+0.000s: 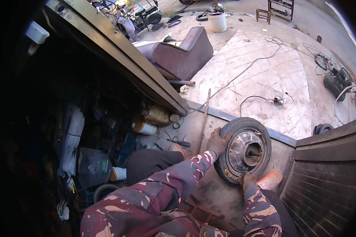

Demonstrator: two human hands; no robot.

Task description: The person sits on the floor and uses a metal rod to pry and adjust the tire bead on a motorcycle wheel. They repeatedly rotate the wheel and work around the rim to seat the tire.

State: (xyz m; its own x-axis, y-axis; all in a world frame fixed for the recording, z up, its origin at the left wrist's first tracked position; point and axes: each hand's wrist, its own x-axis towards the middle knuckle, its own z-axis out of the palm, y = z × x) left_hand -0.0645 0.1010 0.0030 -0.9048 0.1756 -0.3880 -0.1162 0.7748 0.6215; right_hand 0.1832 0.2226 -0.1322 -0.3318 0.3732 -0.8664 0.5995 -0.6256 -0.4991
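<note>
A hub motor wheel (247, 148) with a black tyre (225, 166) stands tilted on the floor between my feet, its axle stub facing up and to the right. My left hand (218, 142) grips the tyre's left side, fingers curled over the tread. At the lower edge of the rim is my right hand (248, 180), its fingers pinched together close to the tyre's sidewall. Whatever those fingers may hold is too small to make out. Behind the wheel a black cable (241, 104) runs toward a small wired part (279, 101) on the pale ground outside.
A metal door track (281, 136) crosses the floor beyond the wheel. A long rod (205, 118) lies left of it, near a screwdriver (182, 143). Dark clutter and jars (144, 128) fill the left side. Outside are a brown sofa seat (186, 55), a white bucket (216, 23) and a compressor (338, 81).
</note>
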